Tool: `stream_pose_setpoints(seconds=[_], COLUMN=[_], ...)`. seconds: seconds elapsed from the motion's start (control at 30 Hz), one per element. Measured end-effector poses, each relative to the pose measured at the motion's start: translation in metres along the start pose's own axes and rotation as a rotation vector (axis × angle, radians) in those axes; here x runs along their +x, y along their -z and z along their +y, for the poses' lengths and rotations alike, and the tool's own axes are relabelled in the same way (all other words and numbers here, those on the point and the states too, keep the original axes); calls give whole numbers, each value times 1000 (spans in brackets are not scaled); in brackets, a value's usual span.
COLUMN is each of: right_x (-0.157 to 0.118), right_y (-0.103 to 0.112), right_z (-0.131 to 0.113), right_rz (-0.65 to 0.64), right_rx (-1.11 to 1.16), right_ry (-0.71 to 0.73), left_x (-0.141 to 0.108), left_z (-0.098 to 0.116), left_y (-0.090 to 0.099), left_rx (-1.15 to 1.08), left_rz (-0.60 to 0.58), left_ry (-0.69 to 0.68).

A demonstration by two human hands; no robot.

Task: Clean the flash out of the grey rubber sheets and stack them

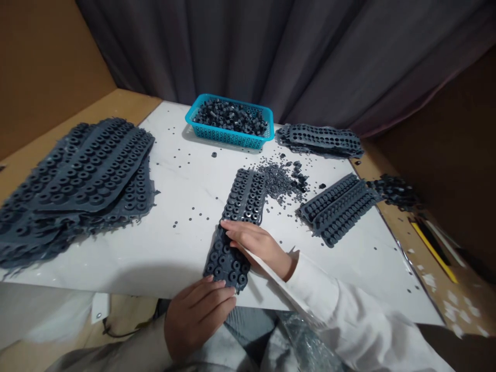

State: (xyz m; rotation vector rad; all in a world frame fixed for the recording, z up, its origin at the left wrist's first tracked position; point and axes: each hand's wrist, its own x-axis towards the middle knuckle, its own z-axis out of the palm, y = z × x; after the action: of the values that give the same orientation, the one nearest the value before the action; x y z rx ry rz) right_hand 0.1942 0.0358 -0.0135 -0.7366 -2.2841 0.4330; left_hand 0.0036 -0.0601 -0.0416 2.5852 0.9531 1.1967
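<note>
Studded strip [244, 199] — left hand [197, 316] at near end, right hand [261, 247] over middle — fingers together, any pinch hidden.

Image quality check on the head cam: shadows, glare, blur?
Head view: soft shadows on the white tabletop, near the left hand and under the blue basket; small glints on the dark strip; right-hand wall very dim; fine detail slightly soft.
</note>
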Motion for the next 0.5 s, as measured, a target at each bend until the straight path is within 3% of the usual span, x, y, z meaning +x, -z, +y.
stream_pose_setpoints(seconds=[0.27,0.5], right_x=[-2,-1], right_y=[-2,-2], right_z=[-1,-5], right_rz=[-40,15], right_rx=[-60,-110], right_ry=[-5,-22], left_x=[2,6], left_z=[1,1], left_y=[1,1], left_rx=[5,16], left_rz=[-3,7], left_ry=[-10,-15])
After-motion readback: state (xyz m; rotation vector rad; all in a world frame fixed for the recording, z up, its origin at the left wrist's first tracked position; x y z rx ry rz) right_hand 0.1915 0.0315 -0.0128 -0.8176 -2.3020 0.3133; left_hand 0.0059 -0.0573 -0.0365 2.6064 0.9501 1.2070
